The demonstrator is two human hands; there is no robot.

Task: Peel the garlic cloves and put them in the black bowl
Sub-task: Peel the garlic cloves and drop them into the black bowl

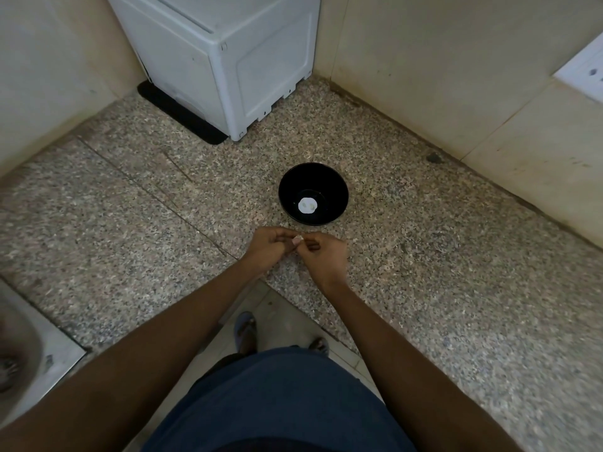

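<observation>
- Nearest you is your own dark blue clothing [280,402], and past it your sandalled feet [245,331] on the pale floor tiles, with both forearms reaching out over the counter edge.
- At the lower left sits the corner of a steel sink [23,353].
- Your left hand [268,244] and right hand [321,256] meet just above the speckled stone counter [456,288]; the fingers of both are curled in and pinch one small garlic clove [297,239] between them.
- Only a pale tip of the clove shows between your fingertips, so you cannot tell how much skin is left on it.
- To do this step well, hold the clove steady with one hand and use the other thumbnail to lift the papery skin at the tip, pulling it away in strips without squeezing the flesh.
- Keep your hands low and close to the bowl so the drop is short.
- Just beyond your hands stands the black bowl [313,194], round and glossy; one or two white peeled cloves [307,205] lie at its bottom centre, too small to count surely.
- Farther back a white appliance [222,60] stands on a black mat [179,115] in the corner, against beige wall tiles.
- At the far right a white wall socket [584,73] is set into the wall.
</observation>
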